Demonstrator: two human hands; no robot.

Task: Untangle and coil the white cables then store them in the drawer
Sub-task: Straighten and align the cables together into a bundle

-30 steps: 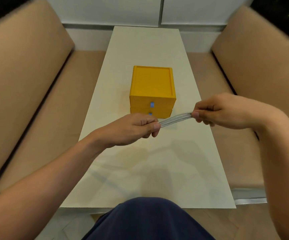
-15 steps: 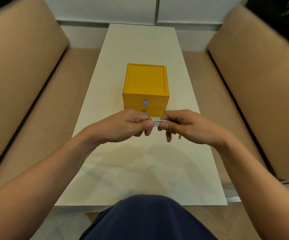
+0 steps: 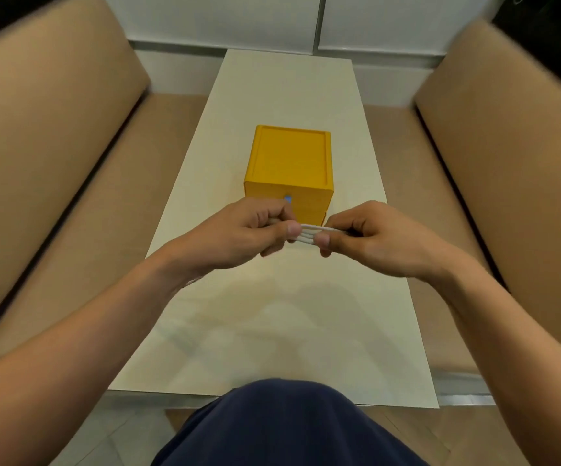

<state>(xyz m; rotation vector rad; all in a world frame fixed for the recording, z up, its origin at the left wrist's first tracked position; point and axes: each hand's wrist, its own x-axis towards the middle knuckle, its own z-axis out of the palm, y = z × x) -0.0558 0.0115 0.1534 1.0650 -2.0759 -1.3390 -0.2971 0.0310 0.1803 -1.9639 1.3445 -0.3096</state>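
Yellow drawer box [image 3: 289, 159]: no lettering, brand or number legible on top or fronts.
Blue tab [image 3: 287, 199] on upper drawer front: too small to read any mark.
White cables [image 3: 309, 234]: no legible print.
Counter [image 3: 289, 331]: no legible text.

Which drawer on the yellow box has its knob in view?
The top drawer: its blue knob shows just above the left hand. The bottom drawer has its knob hidden behind that hand.

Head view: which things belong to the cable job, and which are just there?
Job: folded white cable bundle, pinched between left hand and right hand; yellow drawer box, shut.
Just there: cream rectangular table; tan padded benches on both sides; dark blue trouser knee.
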